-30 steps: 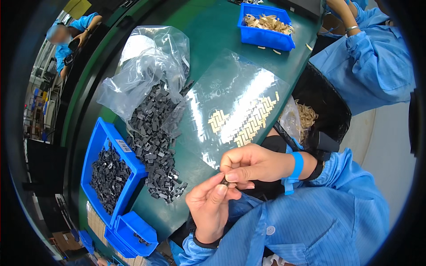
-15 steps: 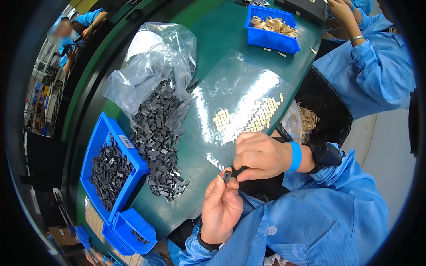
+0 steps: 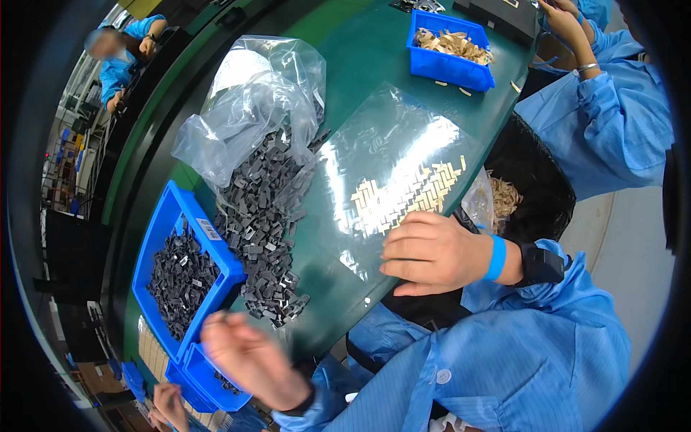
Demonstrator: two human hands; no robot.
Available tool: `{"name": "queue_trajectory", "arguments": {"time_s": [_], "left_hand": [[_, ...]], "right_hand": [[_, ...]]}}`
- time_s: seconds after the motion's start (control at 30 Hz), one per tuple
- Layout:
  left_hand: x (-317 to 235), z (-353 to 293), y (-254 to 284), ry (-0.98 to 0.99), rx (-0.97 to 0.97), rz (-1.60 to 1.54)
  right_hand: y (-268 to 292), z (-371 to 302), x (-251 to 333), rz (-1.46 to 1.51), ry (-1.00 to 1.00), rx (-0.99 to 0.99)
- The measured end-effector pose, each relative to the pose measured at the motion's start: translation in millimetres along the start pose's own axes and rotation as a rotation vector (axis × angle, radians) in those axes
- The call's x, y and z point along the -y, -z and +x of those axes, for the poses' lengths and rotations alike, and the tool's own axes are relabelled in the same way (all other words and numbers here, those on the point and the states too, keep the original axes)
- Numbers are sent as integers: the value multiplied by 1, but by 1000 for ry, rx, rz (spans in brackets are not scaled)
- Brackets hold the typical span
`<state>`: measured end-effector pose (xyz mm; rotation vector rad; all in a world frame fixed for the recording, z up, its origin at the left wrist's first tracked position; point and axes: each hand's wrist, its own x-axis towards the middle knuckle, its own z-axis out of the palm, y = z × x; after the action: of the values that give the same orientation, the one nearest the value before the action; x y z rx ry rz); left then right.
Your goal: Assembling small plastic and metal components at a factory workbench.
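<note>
My left hand (image 3: 248, 353) is smeared by motion at the near corner of a large blue bin (image 3: 229, 263) of small black plastic parts (image 3: 180, 284). Whether its fingers hold a part cannot be made out. My right hand (image 3: 435, 252) lies palm down, open, with its fingers loosely extended over the near edge of a clear plastic sheet (image 3: 367, 119). Small cream-coloured pieces (image 3: 432, 191) sit in slanted rows on that sheet, just beyond the right hand. Loose black parts (image 3: 263, 209) spill in a heap from a clear plastic bag (image 3: 252, 108) between sheet and bin.
A smaller blue bin (image 3: 205, 385) stands near my left hand, with another person's hand (image 3: 169, 403) close by. At the far side, a blue tray (image 3: 453, 68) holds tan strips. A black-lined waste bin (image 3: 536, 165) is below the table's right edge, beside a seated co-worker (image 3: 597, 122).
My left hand has swung left from beside the right hand to the blue bins; the black part pinched in it is no longer discernible. My right hand has spread onto the sheet.
</note>
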<state>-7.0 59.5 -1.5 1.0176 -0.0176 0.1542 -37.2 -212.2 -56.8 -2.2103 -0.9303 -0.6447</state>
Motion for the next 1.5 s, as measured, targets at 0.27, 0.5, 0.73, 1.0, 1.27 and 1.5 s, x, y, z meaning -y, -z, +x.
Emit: {"name": "queue_trajectory", "arguments": {"time_s": [0.27, 0.5, 0.73, 1.0, 1.27, 1.5], "left_hand": [[-62, 46, 26, -562, -271, 1228], [38, -32, -37, 589, 66, 114], [73, -23, -74, 819, -21, -175], [85, -24, -73, 768, 5, -186], [94, -25, -80, 665, 23, -122], [97, -21, -81, 668, 27, -73]], "right_hand": [[-5, -22, -4, -151, 60, 28], [5, -24, -7, 142, -122, -201], [9, -7, 5, 323, -178, -145], [-1, 14, -12, 116, -358, -127], [-8, 14, -17, 233, -563, -135], [-11, 17, -19, 13, -476, -147]]}}
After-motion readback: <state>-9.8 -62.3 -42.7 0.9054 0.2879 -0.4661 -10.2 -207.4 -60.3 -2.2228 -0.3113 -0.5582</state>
